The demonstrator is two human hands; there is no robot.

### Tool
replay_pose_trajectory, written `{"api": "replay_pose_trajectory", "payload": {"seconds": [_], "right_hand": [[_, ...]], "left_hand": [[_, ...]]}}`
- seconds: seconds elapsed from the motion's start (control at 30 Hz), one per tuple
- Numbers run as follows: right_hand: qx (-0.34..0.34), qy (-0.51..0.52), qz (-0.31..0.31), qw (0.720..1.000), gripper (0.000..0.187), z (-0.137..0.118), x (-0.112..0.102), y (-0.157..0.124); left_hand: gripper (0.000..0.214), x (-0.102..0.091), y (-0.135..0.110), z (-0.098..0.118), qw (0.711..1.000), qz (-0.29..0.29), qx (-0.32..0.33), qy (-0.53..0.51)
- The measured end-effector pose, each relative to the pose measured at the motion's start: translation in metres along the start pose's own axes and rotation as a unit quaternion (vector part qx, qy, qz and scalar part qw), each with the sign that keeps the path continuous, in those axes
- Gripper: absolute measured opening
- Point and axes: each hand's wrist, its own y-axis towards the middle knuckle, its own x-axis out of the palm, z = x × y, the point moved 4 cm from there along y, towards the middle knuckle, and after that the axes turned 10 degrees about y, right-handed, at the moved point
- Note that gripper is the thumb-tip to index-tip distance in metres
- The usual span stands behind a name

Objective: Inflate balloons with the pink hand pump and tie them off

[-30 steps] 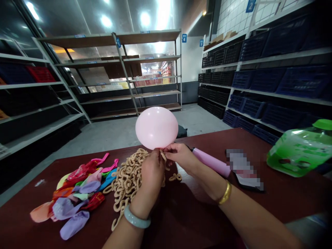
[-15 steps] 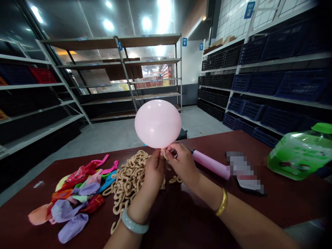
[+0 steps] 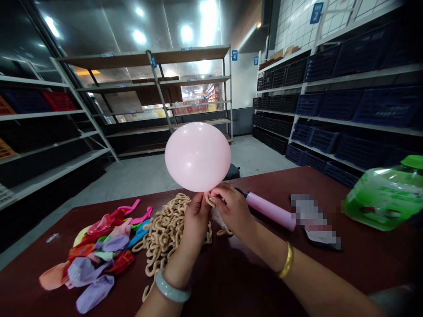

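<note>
A blown-up pink balloon [image 3: 197,156] stands above my hands, its neck pointing down between my fingertips. My left hand [image 3: 197,215] is closed in a pinch at the balloon's neck. Beside it, my right hand [image 3: 231,207] pinches at the same spot, with a tan curled loop [image 3: 209,200] between the fingertips. The fingers hide most of the neck. Behind and left of my left hand lies a heap of similar tan curled pieces [image 3: 165,229]; several more [image 3: 224,231] lie below my right hand.
Uninflated coloured balloons [image 3: 89,268] lie on the dark red table [image 3: 251,281] at left. A pink balloon pump [image 3: 271,211], a blurred-out phone-like item [image 3: 315,222] and a green-liquid jug [image 3: 380,202] are at right. Shelves [image 3: 194,81] with crates stand beyond.
The balloon looks slightly larger and sits a little further left. My fingers have shifted at its neck, and the tan loop shows more plainly. The camera view has moved slightly.
</note>
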Motion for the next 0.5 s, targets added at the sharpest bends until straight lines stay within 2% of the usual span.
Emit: {"api": "replay_pose_trajectory", "payload": {"seconds": [0.17,0.27,0.4,0.5], "right_hand": [[-0.006,0.020,0.001,1.000,0.012,0.002,0.001,-0.001],[0.033,0.094,0.010,0.995,0.005,0.009,0.000,0.001],[0.103,0.179,0.005,0.978,0.013,0.018,0.000,0.004],[0.100,0.181,0.005,0.978,0.011,0.019,-0.001,0.006]], "left_hand": [[0.029,0.003,-0.002,0.001,0.999,-0.007,0.003,-0.044],[0.025,0.004,-0.002,0.006,0.999,-0.009,0.011,-0.049],[0.023,0.001,-0.003,0.008,1.000,0.023,0.004,0.010],[0.022,0.000,-0.004,0.008,0.998,0.026,0.019,0.052]]}}
